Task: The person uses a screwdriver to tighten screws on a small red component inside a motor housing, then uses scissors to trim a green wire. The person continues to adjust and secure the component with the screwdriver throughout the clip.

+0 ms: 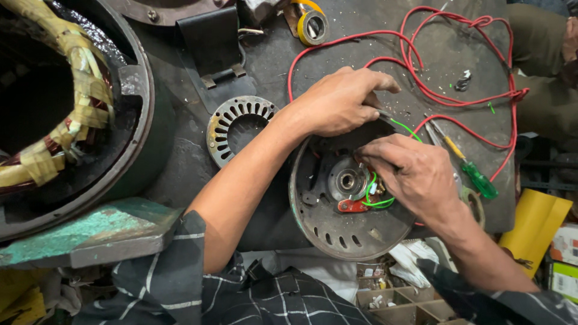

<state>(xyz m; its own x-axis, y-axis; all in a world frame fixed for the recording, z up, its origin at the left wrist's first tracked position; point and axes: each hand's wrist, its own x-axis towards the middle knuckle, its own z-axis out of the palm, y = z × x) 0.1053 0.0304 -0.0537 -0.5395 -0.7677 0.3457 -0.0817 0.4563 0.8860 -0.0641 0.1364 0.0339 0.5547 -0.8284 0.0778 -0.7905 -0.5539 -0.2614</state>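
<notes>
The left hand [340, 102] is bent at the far rim of the end cover [346, 192], and its fingers are closed around a thin metal tool [385, 114] whose tip points to the green wire [376, 192]. The right hand [415, 174] lies over the right side of the cover; its fingers are curled and pinch at the wiring beside the hub [347, 179], but what exactly they hold is hidden under them.

The cover is a round, dark, dirty metal plate with slots along its near rim. It lies on the dark bench [271, 60], just in front of the person. Inside it are the hub, a small red part [352, 206] and the looped green wire.

Red wires [421, 78] run across the bench behind the hands. A green screwdriver [472, 171] lies to the right. Below the cover, a divided tray [391, 301] holds small parts.
</notes>
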